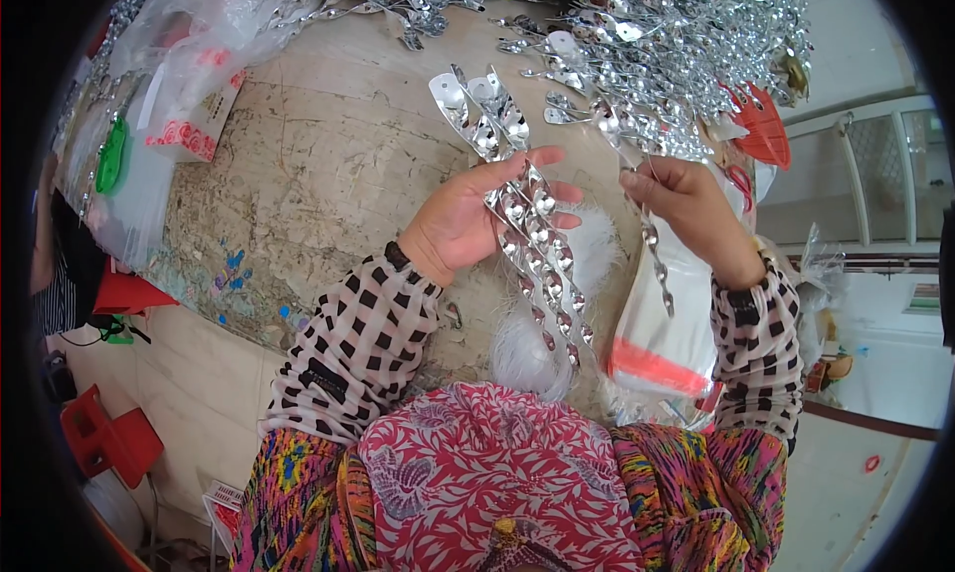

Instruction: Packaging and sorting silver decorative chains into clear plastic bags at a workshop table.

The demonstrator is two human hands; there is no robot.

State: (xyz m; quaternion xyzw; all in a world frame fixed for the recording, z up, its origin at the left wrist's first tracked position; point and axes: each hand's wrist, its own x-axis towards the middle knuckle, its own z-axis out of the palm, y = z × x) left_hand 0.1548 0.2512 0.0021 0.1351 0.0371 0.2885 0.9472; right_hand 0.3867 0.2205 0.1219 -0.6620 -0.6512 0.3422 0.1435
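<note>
Several shiny silver twisted strips (542, 239) lie across my left hand (456, 219), gripped by the thumb near their wide flat ends. Their narrow ends hang down toward me. My right hand (696, 212) pinches one more silver twisted strip (654, 254) between thumb and fingers, apart from the bunch, its tip pointing down. Just beyond the right hand spreads a large heap of the same silver strips (657, 65). White fluffy material (522, 351) sits under the bunch, near the table's front edge. Beneath the right hand lies a stack of clear plastic bags (652, 338) with a red band.
At the left stand a white box with red flowers (204, 119), crumpled clear plastic (189, 25) and a green-handled tool (111, 156). A red plastic object (762, 129) and a red handle (739, 182) lie right of the heap. A red stool (114, 433) stands on the floor.
</note>
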